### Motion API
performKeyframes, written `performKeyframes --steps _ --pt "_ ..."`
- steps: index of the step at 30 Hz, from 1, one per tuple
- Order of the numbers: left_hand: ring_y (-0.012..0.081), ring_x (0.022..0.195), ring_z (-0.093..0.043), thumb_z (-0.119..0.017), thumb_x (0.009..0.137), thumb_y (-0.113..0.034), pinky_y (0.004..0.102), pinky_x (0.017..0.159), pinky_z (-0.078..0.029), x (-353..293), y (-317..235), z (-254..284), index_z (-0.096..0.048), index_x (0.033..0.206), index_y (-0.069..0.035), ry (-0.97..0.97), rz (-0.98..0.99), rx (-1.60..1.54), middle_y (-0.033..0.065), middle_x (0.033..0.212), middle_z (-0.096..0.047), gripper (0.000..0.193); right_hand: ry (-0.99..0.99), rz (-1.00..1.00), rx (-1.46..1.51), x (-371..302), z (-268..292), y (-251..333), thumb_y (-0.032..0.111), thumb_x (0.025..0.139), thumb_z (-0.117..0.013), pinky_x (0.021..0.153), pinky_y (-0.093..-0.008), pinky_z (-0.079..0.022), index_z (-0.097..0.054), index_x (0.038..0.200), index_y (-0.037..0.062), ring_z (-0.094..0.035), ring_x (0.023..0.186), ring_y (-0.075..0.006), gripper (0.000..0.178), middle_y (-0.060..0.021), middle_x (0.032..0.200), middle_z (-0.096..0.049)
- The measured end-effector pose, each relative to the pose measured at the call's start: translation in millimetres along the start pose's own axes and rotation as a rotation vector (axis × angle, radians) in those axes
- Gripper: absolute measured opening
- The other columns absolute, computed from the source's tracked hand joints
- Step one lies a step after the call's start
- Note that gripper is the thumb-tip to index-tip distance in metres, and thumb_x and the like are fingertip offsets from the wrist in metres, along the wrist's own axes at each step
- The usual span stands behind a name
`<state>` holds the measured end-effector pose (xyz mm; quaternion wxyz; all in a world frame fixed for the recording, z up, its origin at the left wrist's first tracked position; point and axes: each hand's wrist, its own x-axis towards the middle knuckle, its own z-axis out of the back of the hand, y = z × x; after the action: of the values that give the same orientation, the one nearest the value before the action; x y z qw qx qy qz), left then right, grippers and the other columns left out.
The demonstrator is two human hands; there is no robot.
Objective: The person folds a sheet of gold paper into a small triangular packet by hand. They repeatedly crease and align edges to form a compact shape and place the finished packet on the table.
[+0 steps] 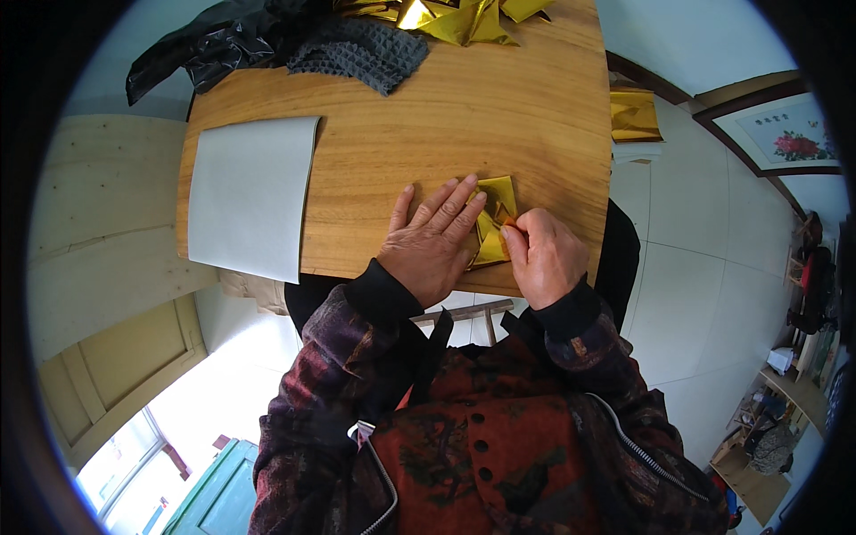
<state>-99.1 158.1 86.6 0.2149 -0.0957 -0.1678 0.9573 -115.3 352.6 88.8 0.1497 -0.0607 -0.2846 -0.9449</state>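
Observation:
A small sheet of shiny gold foil paper (502,198), partly folded, lies near the front edge of the wooden table (392,134). My left hand (432,236) rests flat with its fingers stretched out, its fingertips and side over the left part of the foil paper. At the foil paper's right edge my right hand (546,254) is closed, thumb and curled index finger pinching it. The part of the foil paper under my left hand is hidden.
A grey-white sheet (250,196) lies at the table's left. Black plastic (223,45), a dark textured cloth (361,53) and several gold foil pieces (459,22) sit at the far edge. More gold foil sheets (635,116) are stacked beyond the right edge.

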Motion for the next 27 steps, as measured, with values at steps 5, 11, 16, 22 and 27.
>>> performKeyframes --steps 5,11,16,22,27 --pt "0.0258 0.144 -0.027 -0.054 0.093 -0.036 0.0507 0.117 -0.008 1.2 -4.9 0.6 -0.034 0.149 -0.014 -0.065 0.036 -0.12 0.0064 0.158 -0.025 0.064 -0.007 0.011 -0.014 -1.3 -0.8 -0.5 0.018 0.081 -0.072 0.058 -0.0428 -0.048 -0.052 0.081 0.0092 -0.061 0.07 -0.0311 0.021 -0.0097 0.074 -0.059" --pt "0.0262 0.143 -0.029 -0.055 0.091 -0.032 0.0504 0.117 -0.01 2.3 -10.0 -0.3 -0.037 0.147 -0.013 -0.08 0.071 -0.118 0.0065 0.157 -0.028 0.061 -0.016 -0.014 -0.022 -1.4 -2.4 -0.3 0.016 0.082 -0.072 0.059 -0.0427 -0.048 -0.055 0.082 0.0087 -0.061 0.071 -0.0317 0.018 -0.0093 0.075 -0.06" --pt "0.0256 0.143 -0.028 -0.056 0.088 -0.019 0.0488 0.117 -0.014 2.9 1.7 -0.8 -0.035 0.148 -0.013 -0.042 0.013 -0.065 0.006 0.158 -0.026 0.064 0.005 -0.02 -0.042 -1.1 -2.8 0.5 0.019 0.083 -0.07 0.059 -0.0439 -0.048 -0.051 0.08 0.0088 -0.061 0.071 -0.032 0.021 -0.0109 0.074 -0.059" --pt "0.0218 0.144 -0.026 -0.056 0.09 -0.023 0.05 0.116 -0.015 1.4 9.0 3.3 -0.034 0.148 -0.012 -0.015 -0.068 -0.015 0.0054 0.158 -0.025 0.063 0.009 -0.016 -0.036 0.2 -2.3 0.9 0.019 0.084 -0.069 0.06 -0.0445 -0.047 -0.052 0.08 0.0086 -0.061 0.071 -0.0328 0.02 -0.0111 0.074 -0.059" --pt "0.0236 0.146 -0.022 -0.061 0.084 -0.015 0.0498 0.118 -0.013 0.4 12.1 6.6 -0.028 0.151 -0.013 -0.008 -0.096 -0.123 0.0057 0.159 -0.022 0.075 0.009 -0.024 -0.06 0.1 -1.5 3.7 0.019 0.085 -0.069 0.06 -0.0439 -0.048 -0.053 0.08 0.0091 -0.061 0.072 -0.0322 0.018 -0.0102 0.075 -0.059"
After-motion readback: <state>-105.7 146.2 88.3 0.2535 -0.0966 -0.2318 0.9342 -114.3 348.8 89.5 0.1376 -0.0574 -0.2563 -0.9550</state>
